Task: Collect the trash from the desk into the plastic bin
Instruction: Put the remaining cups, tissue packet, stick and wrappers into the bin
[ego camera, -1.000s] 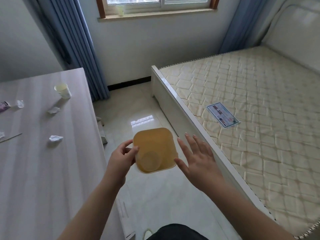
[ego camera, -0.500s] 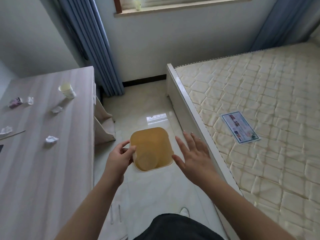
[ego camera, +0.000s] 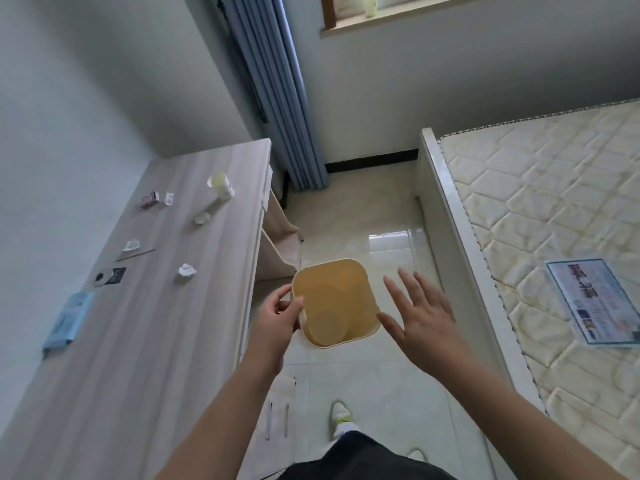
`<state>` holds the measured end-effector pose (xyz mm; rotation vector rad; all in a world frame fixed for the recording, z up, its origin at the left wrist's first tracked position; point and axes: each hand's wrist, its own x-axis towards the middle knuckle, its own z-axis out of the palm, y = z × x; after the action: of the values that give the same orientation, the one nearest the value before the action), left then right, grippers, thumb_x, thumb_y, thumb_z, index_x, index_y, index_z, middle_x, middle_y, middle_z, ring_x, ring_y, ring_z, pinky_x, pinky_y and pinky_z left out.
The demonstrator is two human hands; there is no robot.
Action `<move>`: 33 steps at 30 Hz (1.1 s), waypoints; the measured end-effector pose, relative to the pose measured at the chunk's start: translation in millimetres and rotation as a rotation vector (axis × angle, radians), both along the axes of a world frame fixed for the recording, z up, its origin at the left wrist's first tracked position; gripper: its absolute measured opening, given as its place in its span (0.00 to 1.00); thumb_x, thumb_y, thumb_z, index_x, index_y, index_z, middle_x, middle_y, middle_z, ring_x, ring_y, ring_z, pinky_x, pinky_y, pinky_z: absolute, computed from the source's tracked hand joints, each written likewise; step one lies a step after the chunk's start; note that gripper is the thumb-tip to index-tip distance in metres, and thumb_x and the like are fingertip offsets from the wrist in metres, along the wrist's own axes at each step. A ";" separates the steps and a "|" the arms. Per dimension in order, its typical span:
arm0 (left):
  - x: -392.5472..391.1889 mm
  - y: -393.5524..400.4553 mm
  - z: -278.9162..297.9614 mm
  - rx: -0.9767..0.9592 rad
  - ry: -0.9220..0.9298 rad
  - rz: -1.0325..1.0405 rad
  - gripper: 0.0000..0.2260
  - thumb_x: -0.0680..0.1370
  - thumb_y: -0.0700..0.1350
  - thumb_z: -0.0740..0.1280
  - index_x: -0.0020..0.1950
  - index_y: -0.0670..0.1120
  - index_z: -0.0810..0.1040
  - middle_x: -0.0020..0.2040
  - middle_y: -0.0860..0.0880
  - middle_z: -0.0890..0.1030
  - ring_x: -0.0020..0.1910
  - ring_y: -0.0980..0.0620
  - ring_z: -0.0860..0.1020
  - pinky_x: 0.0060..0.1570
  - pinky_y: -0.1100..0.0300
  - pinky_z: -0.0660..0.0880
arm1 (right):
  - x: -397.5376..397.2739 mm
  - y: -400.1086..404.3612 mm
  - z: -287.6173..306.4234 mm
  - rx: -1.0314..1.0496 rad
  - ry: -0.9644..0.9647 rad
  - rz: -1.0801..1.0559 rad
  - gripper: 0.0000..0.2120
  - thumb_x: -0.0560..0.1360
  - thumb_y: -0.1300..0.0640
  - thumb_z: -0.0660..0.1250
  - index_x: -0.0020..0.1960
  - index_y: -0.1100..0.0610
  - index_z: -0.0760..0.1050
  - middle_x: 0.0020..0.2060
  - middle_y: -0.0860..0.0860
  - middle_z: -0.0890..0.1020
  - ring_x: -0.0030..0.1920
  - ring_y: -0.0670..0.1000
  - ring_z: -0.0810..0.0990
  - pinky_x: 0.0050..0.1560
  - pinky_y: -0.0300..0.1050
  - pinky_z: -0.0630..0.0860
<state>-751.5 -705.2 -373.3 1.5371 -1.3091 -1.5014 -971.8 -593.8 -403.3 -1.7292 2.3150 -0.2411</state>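
Observation:
A yellow plastic bin (ego camera: 334,299), empty, hangs above the floor between desk and bed. My left hand (ego camera: 278,318) grips its left rim, thumb inside. My right hand (ego camera: 420,315) is spread flat just right of the bin, thumb close to its edge. On the wooden desk (ego camera: 145,341) at the left lie a crumpled paper ball (ego camera: 187,270), two more paper wads (ego camera: 202,218) (ego camera: 131,244), a paper cup on its side (ego camera: 221,185), a small pink wrapper (ego camera: 150,199), a clear plastic scrap (ego camera: 168,198), a thin stick (ego camera: 135,255) and a blue packet (ego camera: 69,317).
A dark card with a round piece (ego camera: 110,276) lies on the desk. A bed with a bare quilted mattress (ego camera: 554,209) and a leaflet (ego camera: 594,299) fills the right. Blue curtains (ego camera: 277,98) hang at the back. Glossy tiled floor (ego camera: 349,216) runs between desk and bed.
The view has swung left and back, so more of the desk and its litter shows. Both hands and the bin keep the same grip and spacing.

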 end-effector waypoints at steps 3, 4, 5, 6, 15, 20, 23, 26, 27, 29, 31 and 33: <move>3.6 -11.3 -3.4 -0.020 0.005 0.032 0.15 0.79 0.41 0.69 0.66 0.46 0.77 0.56 0.31 0.79 0.48 0.43 0.81 0.49 0.51 0.82 | -3.5 -24.0 1.0 -0.006 -0.001 0.044 0.35 0.73 0.30 0.31 0.77 0.43 0.40 0.79 0.48 0.45 0.77 0.51 0.40 0.73 0.50 0.38; 5.3 -14.7 -5.3 -0.032 -0.004 0.039 0.15 0.79 0.41 0.69 0.65 0.46 0.78 0.56 0.31 0.79 0.48 0.42 0.81 0.49 0.50 0.82 | -3.6 -32.8 1.6 -0.007 0.001 0.061 0.35 0.73 0.30 0.30 0.77 0.43 0.39 0.79 0.48 0.45 0.77 0.51 0.39 0.73 0.50 0.38; 7.3 -18.6 -7.7 -0.040 -0.017 0.044 0.14 0.79 0.41 0.69 0.65 0.47 0.78 0.55 0.32 0.79 0.49 0.41 0.81 0.50 0.48 0.82 | -2.9 -42.0 2.1 -0.009 0.007 0.080 0.35 0.73 0.30 0.29 0.77 0.42 0.39 0.78 0.47 0.44 0.77 0.51 0.39 0.74 0.50 0.38; 9.6 -23.0 -10.8 -0.042 -0.026 0.051 0.14 0.78 0.41 0.69 0.64 0.49 0.78 0.54 0.33 0.80 0.50 0.39 0.81 0.51 0.46 0.82 | -1.6 -51.6 2.8 -0.011 0.012 0.098 0.36 0.72 0.29 0.29 0.76 0.42 0.38 0.78 0.47 0.44 0.77 0.51 0.40 0.74 0.51 0.39; 60.2 -108.3 -31.4 -0.014 0.002 0.197 0.16 0.78 0.47 0.71 0.66 0.50 0.78 0.45 0.47 0.82 0.47 0.47 0.83 0.50 0.50 0.82 | 28.1 -175.6 10.1 0.013 0.047 0.243 0.35 0.74 0.31 0.35 0.77 0.44 0.43 0.79 0.48 0.47 0.78 0.51 0.43 0.76 0.52 0.45; 108.1 -167.3 -23.5 -0.063 -0.027 0.211 0.20 0.71 0.56 0.70 0.62 0.56 0.79 0.35 0.60 0.80 0.38 0.55 0.81 0.51 0.51 0.81 | 68.7 -253.3 17.0 0.014 0.057 0.373 0.34 0.75 0.31 0.37 0.77 0.44 0.44 0.79 0.49 0.49 0.78 0.52 0.44 0.76 0.52 0.46; 133.5 -197.8 -24.0 -0.055 -0.017 0.254 0.17 0.69 0.57 0.71 0.57 0.61 0.79 0.35 0.61 0.80 0.38 0.56 0.80 0.54 0.46 0.80 | 90.5 -291.8 18.0 -0.010 0.064 0.411 0.34 0.75 0.32 0.39 0.77 0.45 0.47 0.78 0.49 0.52 0.78 0.52 0.47 0.75 0.51 0.48; 151.5 -216.2 -26.2 -0.031 0.007 0.334 0.16 0.67 0.59 0.71 0.54 0.63 0.79 0.38 0.56 0.81 0.43 0.48 0.82 0.56 0.45 0.80 | 108.8 -319.7 15.5 -0.021 0.060 0.463 0.33 0.76 0.32 0.40 0.77 0.45 0.49 0.78 0.50 0.54 0.77 0.53 0.49 0.75 0.51 0.49; 156.4 -219.2 -27.4 -0.023 0.012 0.363 0.17 0.66 0.59 0.72 0.54 0.63 0.79 0.40 0.53 0.81 0.45 0.45 0.83 0.56 0.44 0.80 | 113.9 -327.0 13.8 -0.020 0.057 0.482 0.33 0.76 0.32 0.40 0.77 0.45 0.49 0.78 0.50 0.54 0.77 0.53 0.49 0.75 0.51 0.49; 164.3 -223.2 -30.6 -0.010 0.019 0.412 0.19 0.67 0.59 0.72 0.57 0.60 0.80 0.41 0.50 0.81 0.47 0.41 0.83 0.56 0.43 0.79 | 122.0 -341.7 10.9 -0.016 0.052 0.518 0.33 0.76 0.32 0.40 0.77 0.45 0.49 0.78 0.49 0.54 0.77 0.53 0.49 0.75 0.50 0.48; 171.2 -226.8 -35.6 0.010 0.034 0.477 0.19 0.71 0.53 0.73 0.62 0.53 0.80 0.42 0.48 0.80 0.47 0.40 0.82 0.56 0.44 0.80 | 128.1 -359.4 8.5 -0.014 0.042 0.555 0.33 0.76 0.32 0.41 0.77 0.44 0.48 0.78 0.49 0.53 0.77 0.52 0.48 0.75 0.50 0.47; 175.4 -229.3 -43.6 0.035 0.051 0.551 0.16 0.76 0.47 0.72 0.64 0.50 0.80 0.42 0.47 0.79 0.45 0.45 0.82 0.54 0.47 0.81 | 131.6 -378.0 4.7 -0.012 0.038 0.597 0.33 0.76 0.32 0.42 0.77 0.44 0.47 0.78 0.48 0.53 0.77 0.52 0.48 0.75 0.50 0.47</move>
<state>-576.1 -934.5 -416.9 1.6908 -0.7423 -1.1989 -840.2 -971.8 -398.6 -2.3393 1.7085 -0.1083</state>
